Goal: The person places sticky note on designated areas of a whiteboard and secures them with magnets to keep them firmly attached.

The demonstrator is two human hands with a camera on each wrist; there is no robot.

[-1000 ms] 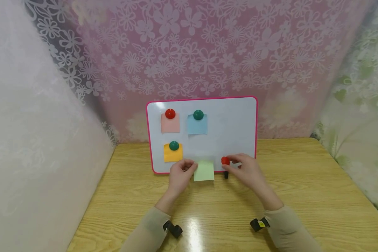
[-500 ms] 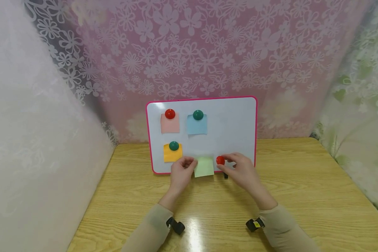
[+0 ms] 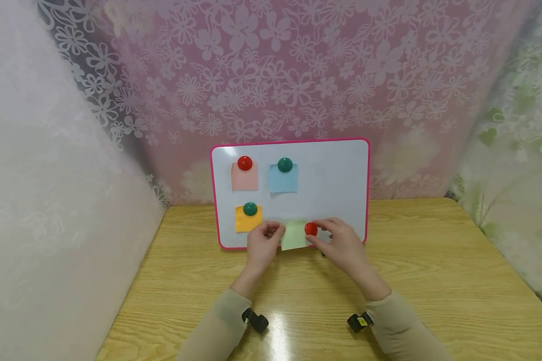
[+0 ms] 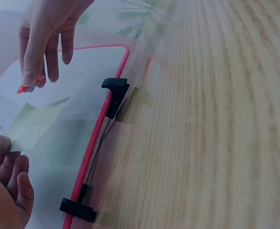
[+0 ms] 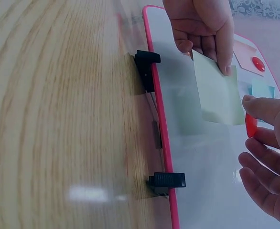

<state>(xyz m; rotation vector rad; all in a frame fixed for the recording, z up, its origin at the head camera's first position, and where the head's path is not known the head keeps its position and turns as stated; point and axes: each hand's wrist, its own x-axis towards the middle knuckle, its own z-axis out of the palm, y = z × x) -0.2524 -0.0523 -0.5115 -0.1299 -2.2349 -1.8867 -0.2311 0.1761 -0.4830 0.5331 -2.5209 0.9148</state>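
My left hand [image 3: 263, 245] pinches the left edge of a pale green sticky note [image 3: 294, 235] in front of the lower part of a whiteboard [image 3: 331, 185]. In the right wrist view the note [image 5: 219, 95] stands off the board surface. A round red magnet [image 3: 310, 229] sits between the thumb and fingers of my right hand [image 3: 343, 245], close by the note's right edge. The left wrist view shows that magnet [image 4: 31, 86] edge-on, apart from the note.
Red and green magnets hold a pink note [image 3: 245, 180], a blue note [image 3: 283, 181] and an orange note [image 3: 246, 223] on the board. Black clip feet [image 5: 167, 180] grip its pink lower edge on the wooden table [image 3: 185, 281]. Patterned curtains [image 3: 293, 75] hang behind.
The green note has risen slightly with my left hand, closer to the board. My right hand has carried the red magnet leftward to the note's right edge.
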